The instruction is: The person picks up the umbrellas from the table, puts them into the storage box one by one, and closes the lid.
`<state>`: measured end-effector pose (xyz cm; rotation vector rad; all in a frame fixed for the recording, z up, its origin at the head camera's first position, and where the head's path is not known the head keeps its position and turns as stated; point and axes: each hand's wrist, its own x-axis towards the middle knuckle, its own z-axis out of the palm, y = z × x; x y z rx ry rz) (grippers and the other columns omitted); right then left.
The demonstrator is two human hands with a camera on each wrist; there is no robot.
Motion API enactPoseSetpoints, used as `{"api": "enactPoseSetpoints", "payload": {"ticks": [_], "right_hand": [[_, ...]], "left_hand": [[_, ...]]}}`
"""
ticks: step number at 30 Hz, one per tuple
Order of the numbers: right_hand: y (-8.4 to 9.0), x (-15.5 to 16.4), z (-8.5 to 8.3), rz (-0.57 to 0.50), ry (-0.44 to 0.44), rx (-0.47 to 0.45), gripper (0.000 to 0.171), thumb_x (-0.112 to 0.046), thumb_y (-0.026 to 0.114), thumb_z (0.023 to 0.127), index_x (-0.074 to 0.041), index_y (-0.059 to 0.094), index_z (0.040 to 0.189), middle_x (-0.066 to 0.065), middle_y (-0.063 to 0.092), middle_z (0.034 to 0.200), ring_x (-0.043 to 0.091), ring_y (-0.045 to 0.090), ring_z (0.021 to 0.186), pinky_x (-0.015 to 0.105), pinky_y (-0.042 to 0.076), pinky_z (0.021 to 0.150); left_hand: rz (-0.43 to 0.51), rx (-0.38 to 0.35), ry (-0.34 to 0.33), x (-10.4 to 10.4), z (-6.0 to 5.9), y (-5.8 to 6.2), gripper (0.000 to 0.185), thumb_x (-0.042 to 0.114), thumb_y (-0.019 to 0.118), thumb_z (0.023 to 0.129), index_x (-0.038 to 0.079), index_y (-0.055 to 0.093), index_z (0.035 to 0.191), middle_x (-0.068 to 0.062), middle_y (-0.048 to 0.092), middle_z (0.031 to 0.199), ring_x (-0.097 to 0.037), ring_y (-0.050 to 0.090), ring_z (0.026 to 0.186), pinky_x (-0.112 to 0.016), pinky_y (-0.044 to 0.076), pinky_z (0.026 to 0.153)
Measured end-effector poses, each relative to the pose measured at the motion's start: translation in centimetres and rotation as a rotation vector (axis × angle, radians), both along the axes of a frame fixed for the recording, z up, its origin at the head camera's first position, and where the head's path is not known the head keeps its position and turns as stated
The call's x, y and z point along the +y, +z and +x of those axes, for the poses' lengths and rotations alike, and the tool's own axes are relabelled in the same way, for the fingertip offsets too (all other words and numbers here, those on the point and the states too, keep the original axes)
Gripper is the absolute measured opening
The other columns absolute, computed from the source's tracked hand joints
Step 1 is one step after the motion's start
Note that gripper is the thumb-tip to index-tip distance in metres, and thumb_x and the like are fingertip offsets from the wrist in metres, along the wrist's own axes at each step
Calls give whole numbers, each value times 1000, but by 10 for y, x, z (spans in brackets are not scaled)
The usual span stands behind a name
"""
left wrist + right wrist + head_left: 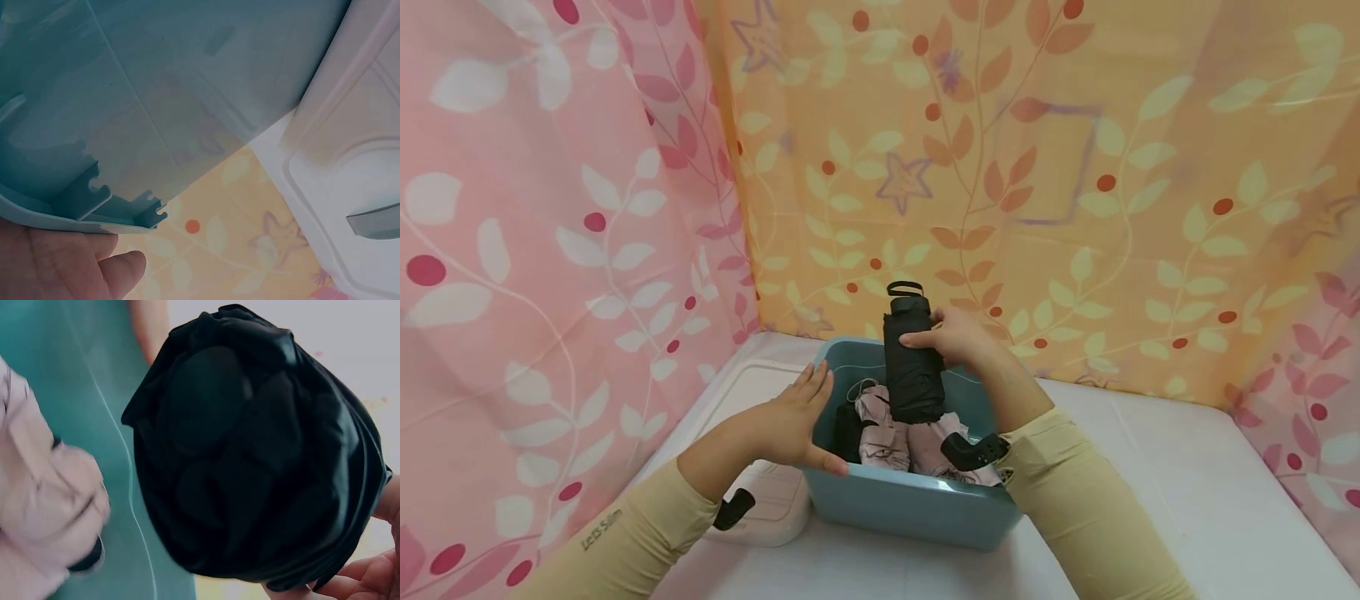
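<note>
Item 1: black folded umbrella (913, 358), compact, with a black loop strap at its top end. My right hand (951, 336) grasps it around the upper part, fingers curled across the front. It stands upright, raised above the teal bin (910, 508), its lower end just over the contents. The right wrist view shows its bunched black fabric end (250, 456) close up, with my fingertips (369, 578) at the lower right edge.

Item 2: teal bin, plastic, rectangular, on a white table (1150, 500). My left hand (790, 421) rests on its left rim with fingers straight and relaxed, thumb along the near corner, gripping nothing. The left wrist view shows the bin's outer wall (156, 94) and rim underside, with my thumb (122, 265) just beneath the rim.

Item 3: pink folded umbrellas (902, 437), at least 2, lying inside the bin under the black one. 1 has a black handle (973, 450) toward the near right corner.

Item 4: white lid (767, 492), lying on the table just left of the bin, touching or nearly touching it.

Item 5: patterned curtains, pink (550, 250) on the left, orange (1037, 183) behind.
</note>
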<state>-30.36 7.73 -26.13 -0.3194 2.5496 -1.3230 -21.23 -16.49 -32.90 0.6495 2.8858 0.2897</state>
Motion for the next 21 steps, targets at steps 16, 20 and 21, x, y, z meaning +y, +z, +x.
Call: {"api": "enactPoseSetpoints", "payload": {"ticks": [16,20,21], "right_hand": [[-24,-60,-3,176,34,36,54,-36,76,73,2,56,106,12,59,90,23,61,73,31,53,60],[-30,-64,-5,211,44,33,53,-36,77,72,2,58,102,11,60,86,21,61,69,30,53,58],[-32,-65,-5,214,49,31,52,-36,77,71,2,58,102,11,60,85,21,61,68,30,53,57]], "left_hand": [[-28,20,9,-1,-2,-2,127,83,50,60,2,1,146,-13,-8,152,-32,-10,138,-51,12,108],[-27,21,7,-1,-2,-3,128,83,49,60,3,1,146,-13,-8,152,-31,-11,138,-51,12,108],[-27,21,8,-1,-2,-4,128,84,49,59,3,1,146,-13,-8,152,-31,-11,138,-51,12,108]]}}
